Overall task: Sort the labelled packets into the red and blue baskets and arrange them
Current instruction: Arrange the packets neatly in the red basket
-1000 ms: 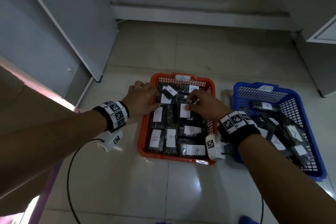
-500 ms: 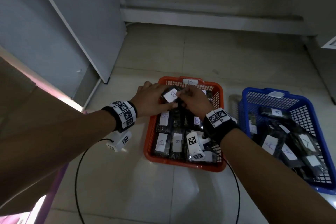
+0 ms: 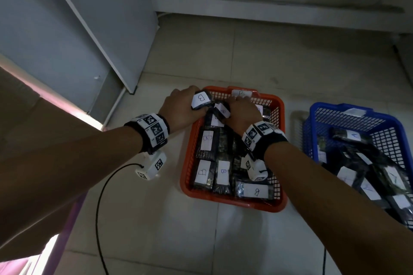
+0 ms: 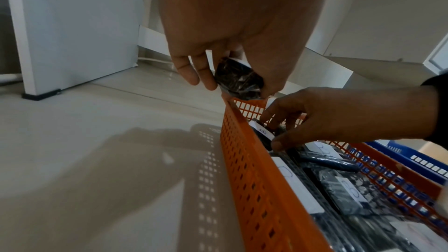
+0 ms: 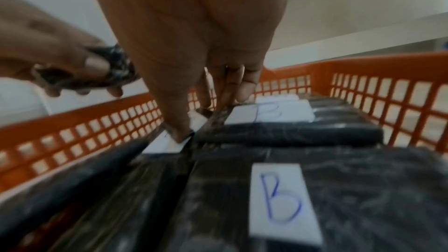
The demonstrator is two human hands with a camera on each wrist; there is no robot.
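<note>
The red basket (image 3: 186, 176) holds several black packets with white B labels. Over its far-left corner my left hand (image 3: 186, 106) grips a lifted B packet (image 3: 201, 101), seen in the left wrist view as a dark bundle (image 4: 238, 80) between thumb and fingers. Just right of it, my right hand (image 3: 237, 108) pinches a second packet (image 3: 222, 110) at the basket's far end, its white label (image 4: 263, 131) showing between thumb and fingers. The thumb (image 5: 179, 131) presses that packet's label in the right wrist view. The blue basket (image 3: 312, 123) to the right holds A packets (image 3: 348, 135).
A grey cabinet panel (image 3: 100, 29) stands at the far left and a low wall step (image 3: 268, 11) runs behind the baskets. A black cable (image 3: 98, 207) trails over the tiled floor near me. A narrow strip of floor separates the two baskets.
My left hand has lifted its B packet up and toward the basket's far-left corner. My right hand moved from the basket's middle to its far end and took hold of another packet.
</note>
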